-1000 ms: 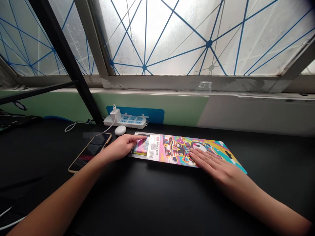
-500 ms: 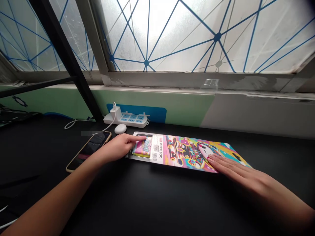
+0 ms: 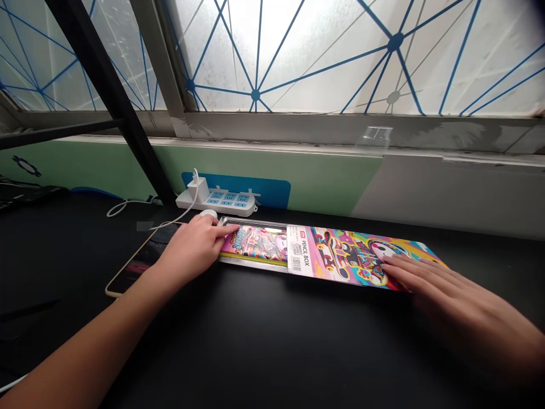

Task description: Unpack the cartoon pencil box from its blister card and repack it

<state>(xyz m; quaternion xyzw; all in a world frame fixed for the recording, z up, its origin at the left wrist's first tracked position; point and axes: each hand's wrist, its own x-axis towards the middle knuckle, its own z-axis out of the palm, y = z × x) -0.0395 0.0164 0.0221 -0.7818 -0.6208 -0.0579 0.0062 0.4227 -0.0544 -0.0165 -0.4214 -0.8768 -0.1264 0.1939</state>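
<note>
Long, flat pink cartoon-print pencil box (image 3: 259, 244) in a clear plastic tray (image 3: 255, 263), lying on the matte black tabletop (image 3: 276, 346) immediately right of the left hand (image 3: 193, 243). Over its other portion: a glossy multicoloured printed sleeve (image 3: 340, 255), white end label (image 3: 300, 250) legible as "PENCIL BOX".

Key relation: long axis runs from the left hand across to the right hand (image 3: 447, 287), the right-hand end slightly closer to the wearer. Left hand is the nearer one to the bare box; right hand lies on the sleeve. Label edge falls between the two hands, nearer neither by much.

Left hand: one finger extended, touching the box's end. Whether the hand is clamped there or merely resting: cannot tell; remaining fingertips hidden. Right hand: palm down, fingers extended and lying together, flat on the sleeve, not wrapped round it.

Around the left hand: dark-screened smartphone with a pale gold rim (image 3: 128, 272) to its left, partly covered by hand and forearm; small white rounded object (image 3: 208, 213) just beyond, mostly cut off; white power strip with blue sockets (image 3: 230, 201) farther back.

Obscured: sleeve's far end, partly beneath the right hand; right wrist blurred; box's length inside the sleeve.
</note>
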